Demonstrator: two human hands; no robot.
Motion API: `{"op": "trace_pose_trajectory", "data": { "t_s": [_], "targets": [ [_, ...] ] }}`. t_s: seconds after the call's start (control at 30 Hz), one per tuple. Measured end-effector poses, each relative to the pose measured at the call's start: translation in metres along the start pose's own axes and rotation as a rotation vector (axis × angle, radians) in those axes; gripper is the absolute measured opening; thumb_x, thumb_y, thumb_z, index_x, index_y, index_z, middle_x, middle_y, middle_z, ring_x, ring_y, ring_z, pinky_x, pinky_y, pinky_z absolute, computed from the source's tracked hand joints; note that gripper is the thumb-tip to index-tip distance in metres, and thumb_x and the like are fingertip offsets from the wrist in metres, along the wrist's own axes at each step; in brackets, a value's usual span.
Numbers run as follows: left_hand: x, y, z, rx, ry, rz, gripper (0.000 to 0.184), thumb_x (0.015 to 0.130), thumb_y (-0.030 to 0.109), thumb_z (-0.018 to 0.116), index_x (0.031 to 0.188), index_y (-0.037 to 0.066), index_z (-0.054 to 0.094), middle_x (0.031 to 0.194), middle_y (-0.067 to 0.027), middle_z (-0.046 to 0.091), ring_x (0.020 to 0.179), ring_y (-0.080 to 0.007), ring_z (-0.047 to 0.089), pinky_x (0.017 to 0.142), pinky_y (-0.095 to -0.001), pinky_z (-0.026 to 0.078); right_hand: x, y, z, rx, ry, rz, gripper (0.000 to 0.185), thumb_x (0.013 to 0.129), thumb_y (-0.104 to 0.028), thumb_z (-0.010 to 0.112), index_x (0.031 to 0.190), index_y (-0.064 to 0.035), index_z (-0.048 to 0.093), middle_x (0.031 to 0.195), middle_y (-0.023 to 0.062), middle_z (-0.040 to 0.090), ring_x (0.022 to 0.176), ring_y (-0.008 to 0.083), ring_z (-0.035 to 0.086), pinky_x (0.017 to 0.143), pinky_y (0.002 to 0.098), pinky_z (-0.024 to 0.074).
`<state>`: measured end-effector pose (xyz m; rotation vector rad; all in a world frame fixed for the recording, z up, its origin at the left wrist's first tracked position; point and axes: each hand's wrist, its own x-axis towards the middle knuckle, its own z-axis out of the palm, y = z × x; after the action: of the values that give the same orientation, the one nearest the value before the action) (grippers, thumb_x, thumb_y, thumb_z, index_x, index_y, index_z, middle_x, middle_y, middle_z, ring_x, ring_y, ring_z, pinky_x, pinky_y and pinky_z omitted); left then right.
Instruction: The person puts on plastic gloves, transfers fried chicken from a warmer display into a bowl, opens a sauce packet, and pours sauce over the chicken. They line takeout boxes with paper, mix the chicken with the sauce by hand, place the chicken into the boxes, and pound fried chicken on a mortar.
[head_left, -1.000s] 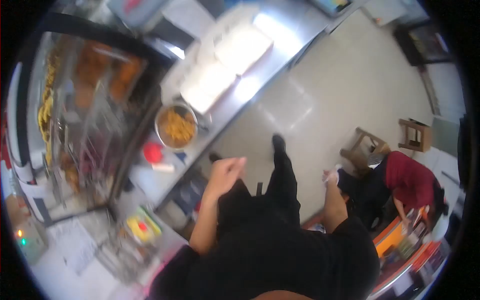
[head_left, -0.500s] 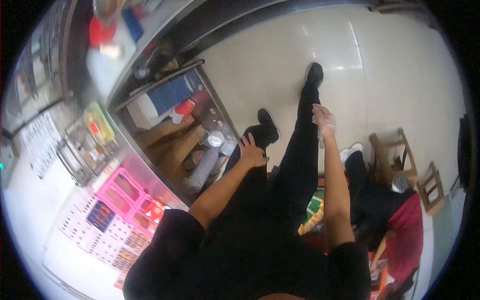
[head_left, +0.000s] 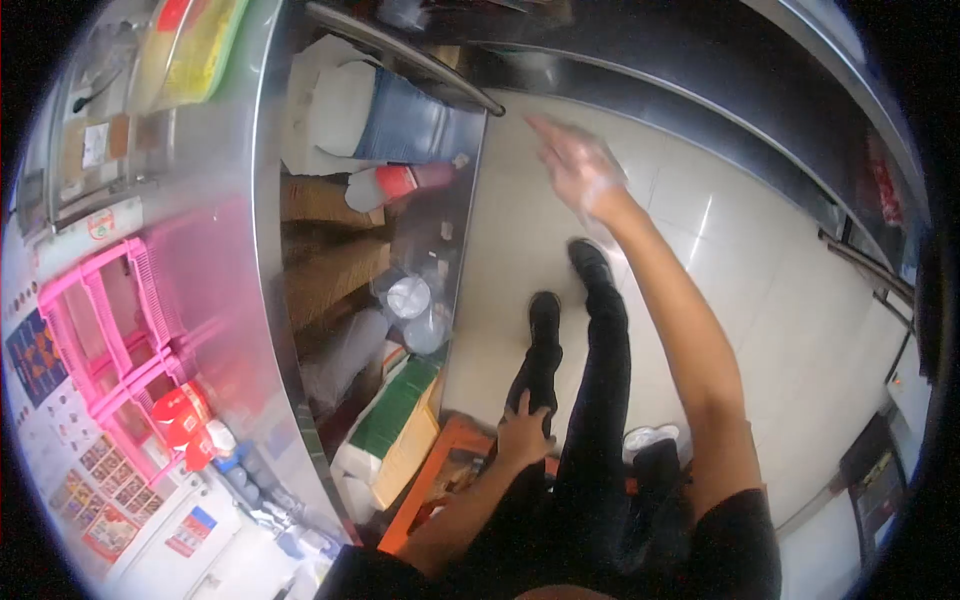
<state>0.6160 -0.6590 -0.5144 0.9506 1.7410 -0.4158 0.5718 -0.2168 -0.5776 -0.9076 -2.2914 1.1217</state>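
Observation:
My right hand [head_left: 580, 170], in a clear thin plastic glove, reaches forward over the floor near the open end of a shelf below the counter. Its fingers are blurred but look stretched out, and nothing shows in them. My left hand [head_left: 525, 437] is bare and low, in front of my dark trouser leg, with fingers apart and holding nothing visible. Closest to the left hand is an orange crate [head_left: 405, 510] on the floor. Nearest the right hand, on the shelf, are a stack of blue-and-white items [head_left: 400, 120] and a red-and-white packet [head_left: 392, 182].
The metal counter [head_left: 225, 230] runs along my left, with a pink plastic rack [head_left: 110, 335] and a green-yellow tray [head_left: 195, 50] on it. Cardboard [head_left: 335, 270], clear plastic cups [head_left: 408, 298] and a green-topped box [head_left: 395, 420] sit below. Another person's white shoe [head_left: 650, 438] is at my right.
My view has turned and moved closer to the shelf. The gloved right hand has swung forward and leftward, its fingers now stretched out. My left hand appears lower, and the person in red has left view.

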Motion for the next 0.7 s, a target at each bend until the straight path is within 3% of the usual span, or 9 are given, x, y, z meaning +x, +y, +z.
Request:
{"op": "trace_pose_trajectory", "data": {
  "t_s": [0.1, 0.2, 0.3, 0.4, 0.43, 0.53, 0.63, 0.7],
  "targets": [
    [0.012, 0.000, -0.022, -0.085, -0.007, -0.054, 0.065, 0.080, 0.040, 0.082, 0.139, 0.020, 0.063, 0.161, -0.0241, 0.034, 0.135, -0.0534, 0.048, 0.109, -0.0598, 0.049, 0.124, -0.004, 0.034, -0.006, 0.076, -0.283, 0.049, 0.103, -0.020, 0.058, 0.149, -0.0075, 0.053, 0.148, 0.0201, 0.058, 0.134, 0.0395, 0.056, 0.115, 0.0434, 0.0448],
    [0.034, 0.001, -0.027, -0.164, 0.019, -0.088, 0.058, 0.083, 0.041, 0.077, 0.136, 0.019, 0.065, 0.159, -0.0229, 0.038, 0.135, -0.0534, 0.048, 0.106, -0.0612, 0.049, 0.208, 0.003, 0.047, -0.135, 0.219, -0.133, 0.050, 0.099, -0.019, 0.062, 0.147, -0.0092, 0.056, 0.144, 0.0194, 0.061, 0.131, 0.0390, 0.059, 0.111, 0.0449, 0.0483],
    [0.046, 0.003, -0.023, -0.189, 0.077, -0.104, 0.050, 0.084, 0.040, 0.073, 0.128, 0.018, 0.068, 0.154, -0.0214, 0.043, 0.134, -0.0536, 0.048, 0.100, -0.0629, 0.049, 0.255, 0.062, 0.044, -0.650, 0.399, 0.101, 0.056, 0.104, -0.038, 0.055, 0.142, 0.0029, 0.053, 0.142, 0.0257, 0.059, 0.131, 0.0411, 0.057, 0.117, 0.0495, 0.0416],
    [0.053, -0.002, -0.029, -0.203, 0.077, -0.114, 0.049, 0.085, 0.041, 0.072, 0.128, 0.018, 0.068, 0.153, -0.0213, 0.044, 0.133, -0.0528, 0.048, 0.100, -0.0624, 0.049, 0.266, 0.088, 0.025, -0.779, 0.605, 0.037, 0.070, 0.103, -0.044, 0.055, 0.154, 0.0021, 0.041, 0.154, 0.0275, 0.048, 0.144, 0.0445, 0.044, 0.123, 0.0510, 0.0318],
    [0.055, -0.001, -0.031, -0.207, 0.074, -0.119, 0.048, 0.085, 0.041, 0.072, 0.127, 0.018, 0.069, 0.152, -0.0212, 0.045, 0.133, -0.0527, 0.048, 0.099, -0.0626, 0.049, 0.258, 0.025, -0.017, -0.516, 0.199, 0.198, 0.073, 0.102, -0.045, 0.057, 0.161, -0.0070, 0.035, 0.156, 0.0263, 0.047, 0.149, 0.0445, 0.036, 0.124, 0.0496, 0.0307],
    [0.059, 0.002, -0.036, -0.219, 0.051, -0.133, 0.047, 0.086, 0.042, 0.071, 0.126, 0.017, 0.069, 0.152, -0.0213, 0.045, 0.133, -0.0522, 0.048, 0.099, -0.0628, 0.049, 0.255, -0.006, -0.019, -0.615, 0.026, 0.043, 0.071, 0.102, -0.045, 0.056, 0.162, -0.0139, 0.036, 0.157, 0.0263, 0.045, 0.151, 0.0420, 0.035, 0.125, 0.0479, 0.0302],
    [0.065, 0.003, -0.040, -0.248, 0.070, -0.153, 0.047, 0.086, 0.043, 0.071, 0.126, 0.017, 0.069, 0.152, -0.0221, 0.045, 0.134, -0.0516, 0.048, 0.102, -0.0627, 0.049, 0.256, 0.013, 0.001, -0.904, 0.154, -0.120, 0.065, 0.102, -0.045, 0.057, 0.159, -0.0175, 0.041, 0.149, 0.0249, 0.054, 0.141, 0.0411, 0.049, 0.118, 0.0477, 0.0396],
    [0.069, 0.005, -0.039, -0.276, 0.125, -0.148, 0.046, 0.086, 0.043, 0.071, 0.124, 0.017, 0.070, 0.151, -0.0229, 0.046, 0.135, -0.0512, 0.048, 0.103, -0.0623, 0.049, 0.271, 0.033, 0.006, -0.709, 0.023, 0.049, 0.062, 0.100, -0.043, 0.059, 0.155, -0.0159, 0.047, 0.142, 0.0228, 0.061, 0.131, 0.0407, 0.058, 0.111, 0.0481, 0.0456]
  ]
}}
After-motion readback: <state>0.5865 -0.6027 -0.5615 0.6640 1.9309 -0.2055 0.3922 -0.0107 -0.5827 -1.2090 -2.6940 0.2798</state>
